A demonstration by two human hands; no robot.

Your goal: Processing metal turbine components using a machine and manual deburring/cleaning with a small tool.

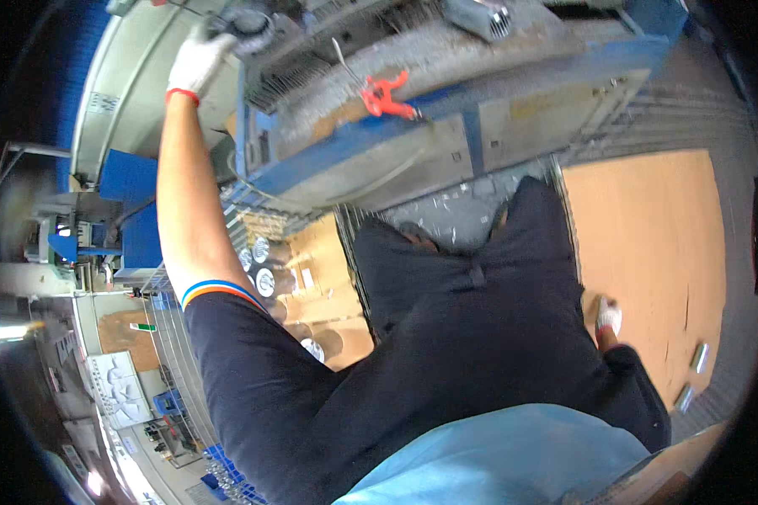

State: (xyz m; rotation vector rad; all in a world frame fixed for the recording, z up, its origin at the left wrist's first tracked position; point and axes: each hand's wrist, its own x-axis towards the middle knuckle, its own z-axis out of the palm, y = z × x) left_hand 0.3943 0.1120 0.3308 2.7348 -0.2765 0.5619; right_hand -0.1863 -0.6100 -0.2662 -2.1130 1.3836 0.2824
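My left hand (200, 61), in a white glove with a red cuff, reaches up at the far left to a dark round machine part (248, 27). Its fingertips meet or overlap that part; blur hides whether they grip it. Low on the right, my right hand (608, 316), also white-gloved, is over a brown cardboard sheet (648, 219). Its fingers look curled in, and anything inside them is hidden. Two small silver metal cylinders (700, 357) lie beyond it near the sheet's edge. On the machine's front ledge rests a red air blow gun (385, 94) with a thin bent nozzle.
A grey machine bed with a blue-edged front (446, 156) spans the top, with a ribbed metal piece (478, 18) on it. Left of my legs, several metal cylinders (265, 282) stand on cardboard in a wire-sided holder. Beyond are blue panels (130, 177) and a white board (120, 387).
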